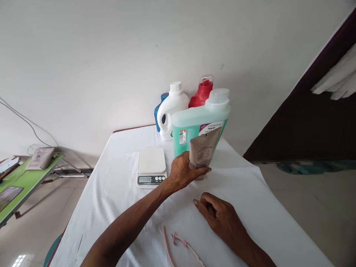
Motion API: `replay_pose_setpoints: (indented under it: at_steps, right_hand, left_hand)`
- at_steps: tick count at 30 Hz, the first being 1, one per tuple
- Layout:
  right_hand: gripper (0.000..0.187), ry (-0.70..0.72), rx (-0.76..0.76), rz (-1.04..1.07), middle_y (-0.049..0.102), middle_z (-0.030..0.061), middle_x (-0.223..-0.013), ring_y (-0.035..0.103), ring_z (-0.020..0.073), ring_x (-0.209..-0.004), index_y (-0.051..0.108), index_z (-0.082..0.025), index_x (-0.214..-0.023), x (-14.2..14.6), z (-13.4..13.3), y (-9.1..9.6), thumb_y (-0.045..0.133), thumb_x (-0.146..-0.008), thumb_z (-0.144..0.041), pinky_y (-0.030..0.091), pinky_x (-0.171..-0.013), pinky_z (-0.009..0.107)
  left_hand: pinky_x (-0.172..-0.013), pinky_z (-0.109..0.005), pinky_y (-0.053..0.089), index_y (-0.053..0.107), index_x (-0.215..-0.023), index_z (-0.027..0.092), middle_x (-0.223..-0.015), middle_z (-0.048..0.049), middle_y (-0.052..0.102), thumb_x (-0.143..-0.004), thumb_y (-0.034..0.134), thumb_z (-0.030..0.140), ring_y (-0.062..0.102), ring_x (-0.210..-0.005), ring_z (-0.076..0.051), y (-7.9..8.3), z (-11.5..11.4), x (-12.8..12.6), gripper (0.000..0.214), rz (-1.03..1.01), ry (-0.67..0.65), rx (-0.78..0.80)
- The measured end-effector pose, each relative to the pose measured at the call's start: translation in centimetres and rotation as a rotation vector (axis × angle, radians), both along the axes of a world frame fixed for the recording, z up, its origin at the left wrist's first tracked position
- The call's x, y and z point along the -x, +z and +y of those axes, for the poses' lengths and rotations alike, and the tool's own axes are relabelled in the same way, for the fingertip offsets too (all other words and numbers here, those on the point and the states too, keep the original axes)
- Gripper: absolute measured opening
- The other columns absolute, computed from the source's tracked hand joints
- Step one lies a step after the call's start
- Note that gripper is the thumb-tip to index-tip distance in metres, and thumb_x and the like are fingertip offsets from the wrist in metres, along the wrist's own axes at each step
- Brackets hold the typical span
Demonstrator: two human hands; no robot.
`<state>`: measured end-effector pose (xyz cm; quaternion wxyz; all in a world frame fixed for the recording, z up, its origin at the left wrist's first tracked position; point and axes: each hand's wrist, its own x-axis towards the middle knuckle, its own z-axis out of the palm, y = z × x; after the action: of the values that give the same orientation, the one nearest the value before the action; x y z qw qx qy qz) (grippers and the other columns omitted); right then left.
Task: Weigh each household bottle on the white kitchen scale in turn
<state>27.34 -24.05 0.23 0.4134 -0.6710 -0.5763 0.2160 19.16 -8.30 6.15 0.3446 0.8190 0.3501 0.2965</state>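
My left hand (182, 171) is wrapped round the lower part of a brown squeeze tube (205, 149), which stands upright with its flat crimped end on top. Right behind the tube is a large jug of green liquid (187, 118) with a clear cap, partly hidden by tube and hand. My right hand (218, 211) rests low over the cloth with curled fingers and shows nothing in its grip. To the left of the tube lies a white kitchen scale (151, 161) with a bare platform. A thin pink strap (185, 243) lies on the cloth between my forearms.
A white jug (178, 102), a red bottle (200, 97) and a blue bottle (158, 111) stand by the wall at the back of the white-clothed table (119, 159). At far left, a green table (20, 183) bears a brown pouch (40, 157) and a phone.
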Motion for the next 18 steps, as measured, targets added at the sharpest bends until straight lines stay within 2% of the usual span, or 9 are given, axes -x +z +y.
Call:
replay_pose_setpoints:
  at_steps: [5,7,9,12,14,18]
  right_hand:
    - [0.049,0.007,0.141,0.04,0.039,-0.0038,-0.06,0.038,0.0143,-0.058,0.035,-0.024,-0.067,-0.7,0.3,0.4,0.05,-0.093,-0.063,0.034,-0.054,0.026]
    - [0.048,0.063,0.247,0.059,0.042,-0.0034,-0.062,0.041,0.0147,-0.059,0.04,-0.023,-0.069,-1.3,0.3,1.0,0.05,-0.092,-0.064,0.034,-0.054,0.026]
    - [0.046,0.124,0.324,0.068,0.045,-0.0032,-0.064,0.042,0.0149,-0.06,0.044,-0.023,-0.072,-1.5,0.1,1.6,0.051,-0.092,-0.064,0.033,-0.054,0.025]
    - [0.045,0.161,0.305,0.047,0.047,-0.0028,-0.067,0.044,0.0149,-0.062,0.044,-0.023,-0.073,-0.7,-0.3,2.2,0.048,-0.096,-0.062,0.034,-0.056,0.025]
    - [0.046,0.162,0.225,0.03,0.045,-0.0029,-0.067,0.042,0.0146,-0.061,0.039,-0.023,-0.072,0.4,-0.2,2.1,0.044,-0.099,-0.06,0.035,-0.057,0.026]
    - [0.049,0.144,0.065,-0.01,0.037,-0.0043,-0.062,0.034,0.0135,-0.057,0.03,-0.024,-0.069,2.4,1.4,0.9,0.042,-0.102,-0.058,0.031,-0.055,0.028]
  left_hand:
    - [-0.074,-0.037,0.056,0.068,-0.108,0.021,-0.104,-0.0081,0.07,-0.071,0.085,0.057,0.067,-0.091,-0.026,0.0,-0.1,0.9,0.054,0.008,-0.037,-0.073]
    - [-0.078,-0.039,0.058,0.067,-0.116,0.021,-0.111,-0.0102,0.07,-0.072,0.084,0.057,0.069,-0.095,-0.026,0.4,0.0,2.0,0.059,-0.043,-0.063,-0.089]
    - [-0.081,-0.038,0.058,0.067,-0.12,0.021,-0.115,-0.0105,0.072,-0.078,0.08,0.055,0.07,-0.097,-0.024,0.9,0.1,3.9,0.056,-0.162,-0.052,-0.087]
    - [-0.079,-0.033,0.056,0.07,-0.111,0.02,-0.101,-0.0081,0.075,-0.086,0.074,0.05,0.071,-0.092,-0.021,1.5,1.2,8.0,0.039,-0.333,0.1,-0.057]
    - [-0.076,-0.03,0.055,0.072,-0.102,0.019,-0.092,-0.0064,0.075,-0.09,0.069,0.048,0.07,-0.086,-0.019,1.6,2.5,11.3,0.031,-0.347,0.25,-0.043]
    - [-0.073,-0.028,0.052,0.069,-0.095,0.019,-0.088,-0.0049,0.073,-0.094,0.06,0.05,0.068,-0.079,-0.016,0.5,6.5,17.2,0.033,-0.328,0.535,-0.032]
